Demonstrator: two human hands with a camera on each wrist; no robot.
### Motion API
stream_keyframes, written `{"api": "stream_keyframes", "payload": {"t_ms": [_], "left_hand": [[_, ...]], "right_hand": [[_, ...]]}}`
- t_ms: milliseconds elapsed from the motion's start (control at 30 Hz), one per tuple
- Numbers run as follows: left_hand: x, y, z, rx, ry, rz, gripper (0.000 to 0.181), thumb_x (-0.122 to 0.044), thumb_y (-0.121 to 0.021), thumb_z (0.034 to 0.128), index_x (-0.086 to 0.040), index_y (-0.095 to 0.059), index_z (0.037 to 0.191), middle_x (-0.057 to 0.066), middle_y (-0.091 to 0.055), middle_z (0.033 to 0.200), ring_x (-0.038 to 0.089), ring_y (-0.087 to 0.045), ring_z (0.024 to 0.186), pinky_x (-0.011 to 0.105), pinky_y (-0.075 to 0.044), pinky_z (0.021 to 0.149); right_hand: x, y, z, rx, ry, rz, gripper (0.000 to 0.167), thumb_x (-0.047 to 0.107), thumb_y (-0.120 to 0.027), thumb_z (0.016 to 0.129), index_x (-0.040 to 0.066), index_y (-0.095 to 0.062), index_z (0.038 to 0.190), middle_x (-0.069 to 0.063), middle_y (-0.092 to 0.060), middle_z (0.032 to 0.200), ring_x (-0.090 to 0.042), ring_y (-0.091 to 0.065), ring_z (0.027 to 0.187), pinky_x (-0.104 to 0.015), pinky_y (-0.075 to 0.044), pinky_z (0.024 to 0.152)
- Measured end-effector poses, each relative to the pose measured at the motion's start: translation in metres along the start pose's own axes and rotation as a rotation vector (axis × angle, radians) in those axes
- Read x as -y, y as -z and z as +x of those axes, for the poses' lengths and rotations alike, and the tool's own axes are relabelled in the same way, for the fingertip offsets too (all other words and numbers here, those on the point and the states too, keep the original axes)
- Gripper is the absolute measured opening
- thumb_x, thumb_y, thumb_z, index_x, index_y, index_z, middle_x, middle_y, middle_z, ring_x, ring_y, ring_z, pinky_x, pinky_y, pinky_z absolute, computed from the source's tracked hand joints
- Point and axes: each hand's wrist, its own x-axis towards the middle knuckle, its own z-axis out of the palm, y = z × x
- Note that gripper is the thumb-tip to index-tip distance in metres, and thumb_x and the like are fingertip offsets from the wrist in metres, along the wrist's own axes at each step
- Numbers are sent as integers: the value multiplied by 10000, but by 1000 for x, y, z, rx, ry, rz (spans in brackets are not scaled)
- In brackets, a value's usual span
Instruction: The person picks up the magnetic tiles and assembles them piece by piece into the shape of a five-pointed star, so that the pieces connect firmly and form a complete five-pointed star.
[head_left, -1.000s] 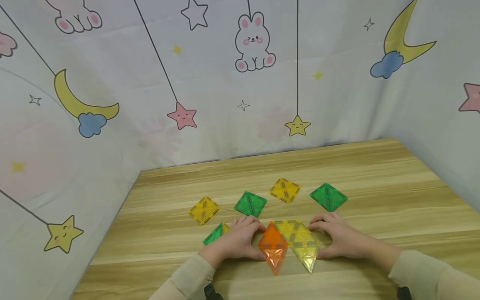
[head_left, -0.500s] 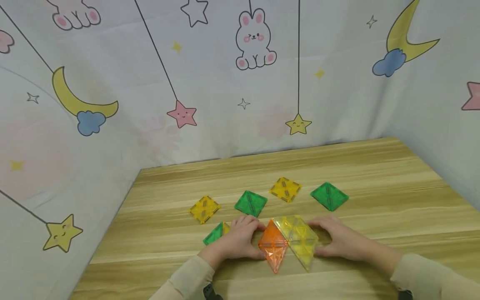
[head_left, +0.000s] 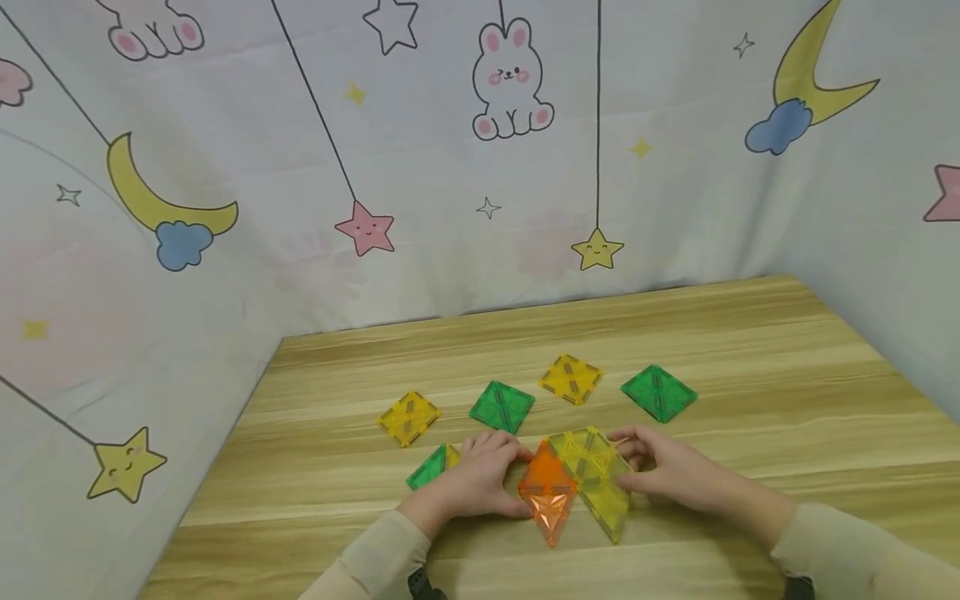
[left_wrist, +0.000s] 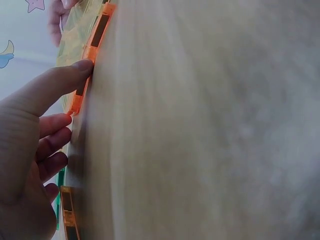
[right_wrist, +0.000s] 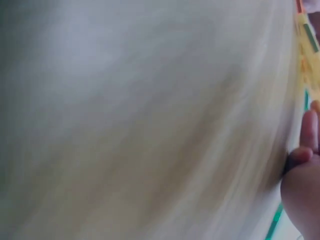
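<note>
Two orange triangular magnetic tiles [head_left: 550, 487] form a flat diamond on the table. My left hand [head_left: 483, 479] holds its left corner, the thumb [left_wrist: 75, 75] against the lower edge, a finger at the upper edge. Joined along its right side are several yellow triangular magnetic tiles [head_left: 596, 479]. With thumb and curled fingers my right hand [head_left: 667, 471] grips the right edge of these yellow tiles. In the right wrist view only part of the hand [right_wrist: 305, 170] shows. A green-and-yellow tile pair [head_left: 430, 469] lies partly behind my left hand.
Farther back on the wooden table [head_left: 337, 367] lie two amber diamonds [head_left: 409, 419] and two green diamonds [head_left: 658, 393] made of paired tiles. A white curtain [head_left: 420, 167] printed with stars, moons and rabbits hangs behind and at both sides.
The yellow tiles have shifted slightly up and left against the orange pair. My right thumb has moved up along their right edge, and its fingers have curled more. My left hand stays put.
</note>
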Motion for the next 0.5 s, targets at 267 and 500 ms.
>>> {"api": "stream_keyframes", "payload": {"t_ms": [267, 500], "left_hand": [[0, -1, 1, 0, -7, 19, 593, -451, -777, 711, -166, -578, 1191, -37, -469, 1186, 185, -376, 1120, 406, -262, 908], [1, 0, 1, 2, -3, -8, 600, -462, -780, 707, -162, -574, 1184, -28, -469, 1192, 179, -376, 1113, 385, -274, 899]], "right_hand": [[8, -12, 16, 4, -50, 83, 721, 218, -670, 875, 39, -264, 1443, -173, -588, 1178, -256, -601, 1008, -386, -466, 844], [14, -29, 32, -128, -86, -49, 566, 262, -697, 845, 167, -474, 1357, -157, -427, 1396, -375, -346, 1293, -576, -244, 1020]]}}
